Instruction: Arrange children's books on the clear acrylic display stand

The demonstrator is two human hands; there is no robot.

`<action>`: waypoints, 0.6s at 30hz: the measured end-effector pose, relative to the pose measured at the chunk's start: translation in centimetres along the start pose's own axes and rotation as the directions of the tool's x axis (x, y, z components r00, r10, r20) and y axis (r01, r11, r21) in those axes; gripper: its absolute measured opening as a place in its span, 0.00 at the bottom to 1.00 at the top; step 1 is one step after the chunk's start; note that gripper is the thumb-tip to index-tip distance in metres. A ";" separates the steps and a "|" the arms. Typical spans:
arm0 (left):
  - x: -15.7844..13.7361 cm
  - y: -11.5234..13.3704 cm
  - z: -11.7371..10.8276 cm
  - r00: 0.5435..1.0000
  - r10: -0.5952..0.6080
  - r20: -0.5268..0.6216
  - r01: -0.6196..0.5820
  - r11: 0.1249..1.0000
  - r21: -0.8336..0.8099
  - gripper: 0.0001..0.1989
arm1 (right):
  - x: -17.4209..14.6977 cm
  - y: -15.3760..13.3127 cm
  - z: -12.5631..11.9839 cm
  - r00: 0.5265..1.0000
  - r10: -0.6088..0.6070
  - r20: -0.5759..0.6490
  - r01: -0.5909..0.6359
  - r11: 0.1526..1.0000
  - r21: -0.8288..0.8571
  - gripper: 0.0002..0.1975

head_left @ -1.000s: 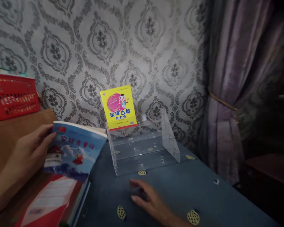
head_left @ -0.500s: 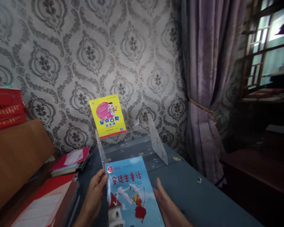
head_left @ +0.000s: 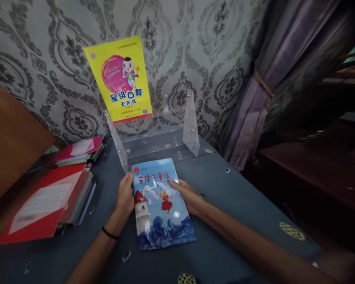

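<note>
A blue picture-covered book (head_left: 162, 205) is held in front of me, its cover facing up. My left hand (head_left: 126, 193) grips its upper left edge, with the fingers out of sight behind it. On the upper right edge my right hand (head_left: 189, 195) is closed, the thumb lying on the cover. Just beyond the book stands a clear acrylic book rack (head_left: 191, 126) with several tiers. A yellow workbook (head_left: 121, 83) leans upright at the left of its back tier.
On the left lie a stack of books with a red cover (head_left: 44, 205) and a smaller stack with a pink cover (head_left: 79, 149). A brown box (head_left: 14, 138) stands beyond them. The patterned wall backs the blue-grey tabletop (head_left: 225, 221); a purple curtain (head_left: 254, 94) hangs at right.
My view has tilted down and the rack looks closer. My right hand, beside the book's right edge before, now grips it with the thumb on the cover. My left hand keeps its hold.
</note>
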State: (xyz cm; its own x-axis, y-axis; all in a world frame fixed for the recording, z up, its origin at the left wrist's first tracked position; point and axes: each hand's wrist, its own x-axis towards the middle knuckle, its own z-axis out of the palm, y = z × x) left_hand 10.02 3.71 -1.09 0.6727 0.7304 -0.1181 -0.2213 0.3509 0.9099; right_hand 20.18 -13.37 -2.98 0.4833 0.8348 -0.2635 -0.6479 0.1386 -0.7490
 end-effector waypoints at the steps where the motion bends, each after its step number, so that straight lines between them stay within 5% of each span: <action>1: 0.0 -0.3 -0.3 1.000 0.005 0.008 -0.005 1.000 0.013 0.26 | 0.1 0.0 -0.3 1.000 -0.001 -0.010 0.001 0.999 -0.045 0.20; 4: -0.3 -1.1 -1.2 1.000 -0.010 0.019 0.008 0.995 0.104 0.31 | 0.4 -0.2 -1.7 0.995 -0.093 -0.034 0.081 0.963 -0.256 0.21; 6: -0.5 -1.3 -2.0 0.998 -0.036 0.052 0.021 0.967 0.253 0.36 | 0.4 -0.6 -3.0 0.972 -0.233 -0.042 0.184 0.857 -0.482 0.21; 9: -0.8 -1.2 -3.2 0.983 0.011 0.185 -0.119 0.803 0.584 0.30 | 0.0 -1.6 -4.3 0.860 -0.510 -0.021 0.251 0.458 -0.853 0.18; 11: -0.8 -0.9 -3.7 0.956 0.082 0.282 -0.277 0.574 0.770 0.24 | -0.3 -2.0 -4.1 0.776 -0.624 0.089 0.234 0.155 -0.960 0.16; 14: -1.0 -0.6 -3.9 0.926 0.098 0.363 -0.376 0.189 0.907 0.21 | -0.5 -1.1 -2.0 0.773 -0.510 0.378 0.385 -0.097 -0.918 0.17; 18: -1.5 -0.3 -3.4 0.929 0.027 0.369 -0.364 -0.111 0.925 0.22 | 0.7 2.0 1.3 0.776 -0.122 0.619 0.602 -0.149 -0.784 0.24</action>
State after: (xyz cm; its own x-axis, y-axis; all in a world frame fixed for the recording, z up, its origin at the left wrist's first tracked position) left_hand 6.71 4.49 -2.52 0.8795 0.4720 0.0610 0.4329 -0.8466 0.3097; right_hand 18.48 -11.84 -3.85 0.0900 0.9605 0.2633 0.8495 0.0639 -0.5237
